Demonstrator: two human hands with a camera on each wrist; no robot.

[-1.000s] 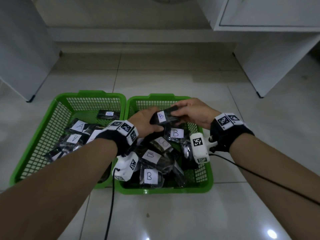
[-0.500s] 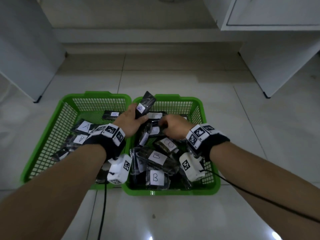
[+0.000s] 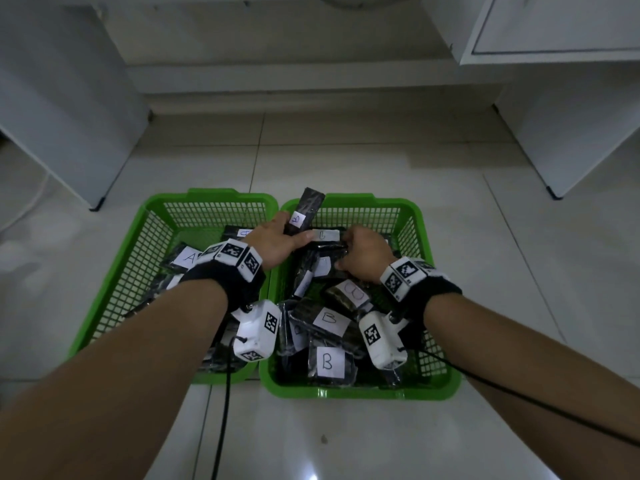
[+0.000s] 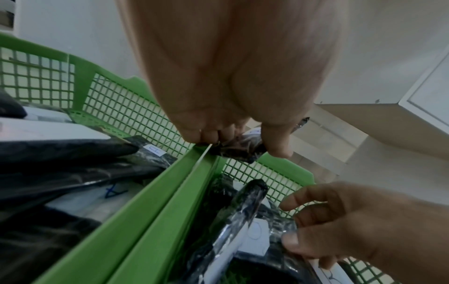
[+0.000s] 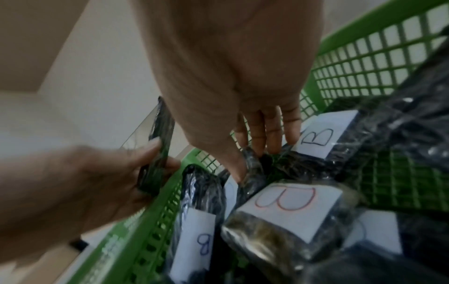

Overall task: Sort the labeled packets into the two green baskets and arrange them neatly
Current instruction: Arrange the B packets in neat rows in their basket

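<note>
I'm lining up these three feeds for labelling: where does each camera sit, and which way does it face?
Head: on the head, looking down at both forearms and the two green baskets on the floor.
Left wrist: along the left hand, which grips an upright B packet over the basket rims; the right hand shows too.
Right wrist: along the right hand into the B packets.
Shared: all three show the upright B packet.
</note>
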